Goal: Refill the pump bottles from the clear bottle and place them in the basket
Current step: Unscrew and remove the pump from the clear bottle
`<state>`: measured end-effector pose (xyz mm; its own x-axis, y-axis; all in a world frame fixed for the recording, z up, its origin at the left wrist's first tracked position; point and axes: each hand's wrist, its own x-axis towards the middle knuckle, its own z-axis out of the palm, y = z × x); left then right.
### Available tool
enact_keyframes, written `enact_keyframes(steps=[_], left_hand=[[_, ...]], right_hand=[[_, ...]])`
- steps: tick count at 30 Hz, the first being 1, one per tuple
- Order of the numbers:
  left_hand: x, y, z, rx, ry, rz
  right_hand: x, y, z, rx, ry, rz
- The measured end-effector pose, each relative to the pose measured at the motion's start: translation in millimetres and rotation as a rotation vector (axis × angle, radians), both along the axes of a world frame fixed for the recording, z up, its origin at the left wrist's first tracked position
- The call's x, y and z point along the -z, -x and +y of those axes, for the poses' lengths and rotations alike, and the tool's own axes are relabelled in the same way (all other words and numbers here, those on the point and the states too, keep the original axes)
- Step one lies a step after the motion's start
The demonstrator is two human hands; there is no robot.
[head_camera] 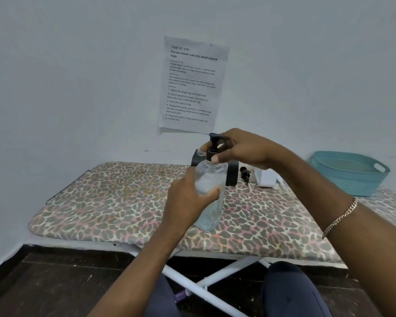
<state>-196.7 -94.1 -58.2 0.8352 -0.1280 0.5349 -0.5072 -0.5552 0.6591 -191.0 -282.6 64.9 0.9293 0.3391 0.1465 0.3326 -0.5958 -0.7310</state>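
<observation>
Gripping the bottle (209,193) round its middle with the left hand (185,202), fingers and thumb curled tight on the clear side. Pinching the black pump (213,146) at its collar with the right hand (242,149), thumb and fingertips closed on it, right at the neck. Seems to be standing on the board (101,202), near the middle, bottom down and leaning a little. Looks like clear plastic with some liquid inside, so likely not very heavy, but smooth, and maybe slippery if wet. Might squash a bit if squeezed hard. Best to hold low round the fat part and turn only the collar, not the thin spout on top, to keep from tipping or spilling. Just behind, a black bottle (232,175). Beside that, a loose pump (245,173) lying flat on the board, then a white thing (264,178), too hard to tell what. Well apart on the right, the blue basket (348,181).
</observation>
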Motion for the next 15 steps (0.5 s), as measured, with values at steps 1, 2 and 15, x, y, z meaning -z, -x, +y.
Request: enact_keyframes(steps=[1,2,15], left_hand=[[0.3,0.2,-0.1,-0.004,-0.001,-0.002],[0.5,0.1,-0.2,-0.009,-0.004,-0.004],[3.1,-1.9,-0.1,-0.02,0.025,-0.002]], right_hand=[[5.8,2.9,1.0,0.003,-0.076,0.021],[11.9,6.6,4.2,0.024,-0.119,0.007],[55.2,10.0,17.9,0.067,-0.604,-0.114]])
